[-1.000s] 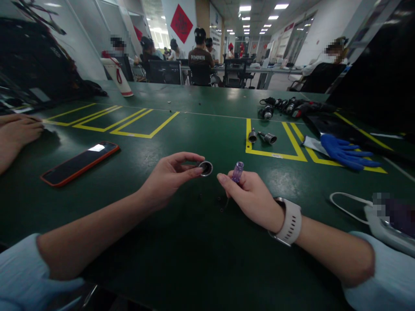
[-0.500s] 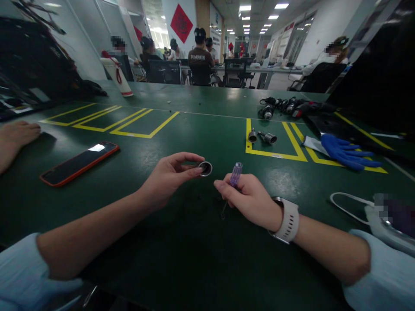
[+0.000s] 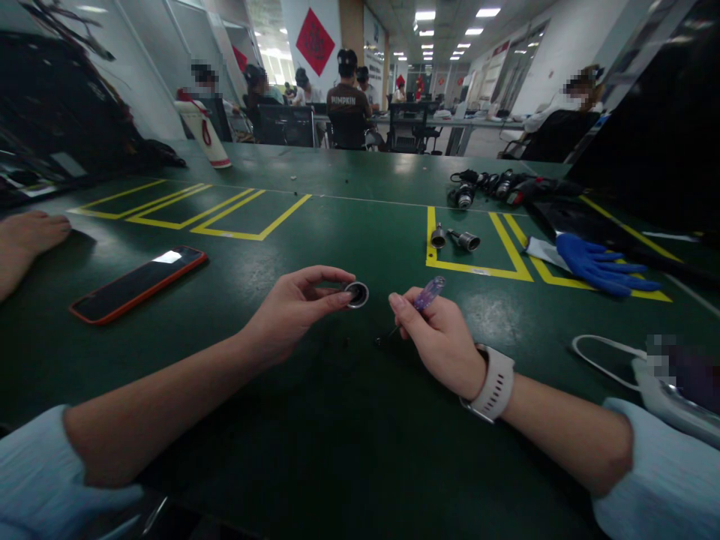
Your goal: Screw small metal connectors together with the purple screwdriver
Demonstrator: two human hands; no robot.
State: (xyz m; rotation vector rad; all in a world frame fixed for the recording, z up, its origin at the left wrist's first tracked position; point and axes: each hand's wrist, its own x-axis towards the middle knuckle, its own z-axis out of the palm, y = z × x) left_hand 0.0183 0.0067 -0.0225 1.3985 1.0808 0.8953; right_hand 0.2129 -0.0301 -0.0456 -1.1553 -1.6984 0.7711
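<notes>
My left hand (image 3: 292, 304) pinches a small round metal cup-shaped part (image 3: 358, 295) between thumb and fingers, its open rim facing me. To its right, my right hand (image 3: 436, 330) grips a screwdriver (image 3: 430, 292) by its clear purple handle. The thin shaft slants down to the left, and its dark tip (image 3: 379, 341) is below and apart from the metal part. Whether the tip carries anything is too small to tell. Two similar metal cup-shaped parts with stems (image 3: 464, 240) lie farther back, inside a yellow-taped box (image 3: 478, 271).
A phone in an orange case (image 3: 140, 285) lies left, near another person's hand (image 3: 34, 234). Right are a blue glove (image 3: 601, 264), black tools with cables (image 3: 484, 186) and a white device with a loop (image 3: 675, 390). A white cup (image 3: 208, 135) stands at the back left.
My right hand has shifted slightly right and turned the screwdriver, so its handle leans right and its tip has swung up and left. My left hand stays nearly still with the metal part.
</notes>
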